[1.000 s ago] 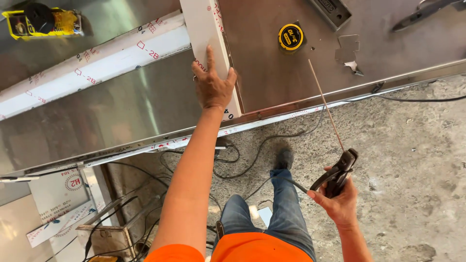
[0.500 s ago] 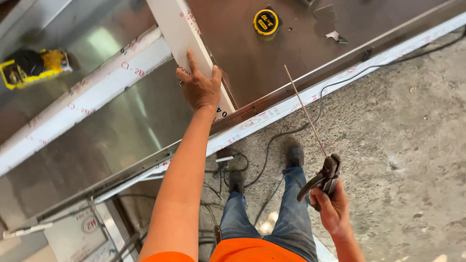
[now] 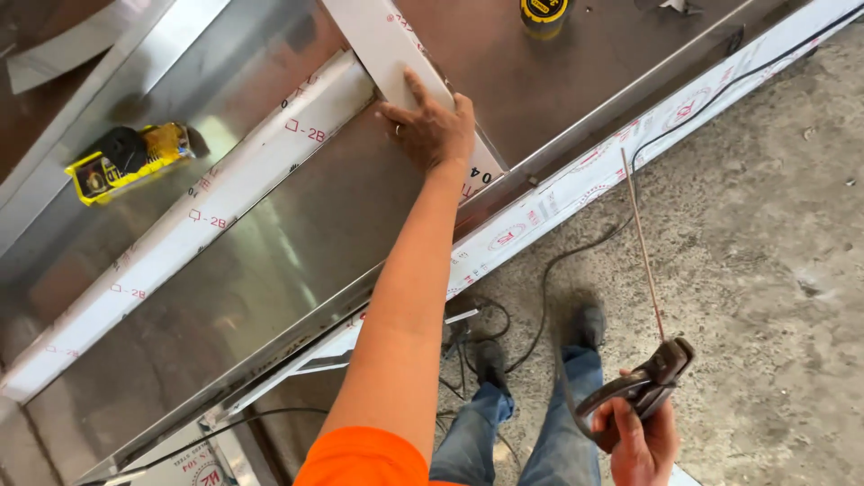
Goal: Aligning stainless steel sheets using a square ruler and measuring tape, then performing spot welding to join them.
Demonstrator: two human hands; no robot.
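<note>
The left hand (image 3: 432,130) lies flat on the film-wrapped bar (image 3: 396,67), which crosses the metal sheet (image 3: 261,270). Left of that bar sits a power tool (image 3: 126,162) — beyond it, a tape measure (image 3: 543,11). Right of the bar, off the sheet, the right hand (image 3: 641,441) holds an electrode holder (image 3: 643,387) — its rod (image 3: 641,243) points toward the sheet's edge.

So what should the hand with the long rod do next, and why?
Probably bring the rod tip over to the white strip. The left hand lies flat on that strip, pressing it onto the steel sheet, while the right hand holds the electrode holder away from the bench, above the concrete floor.
</note>
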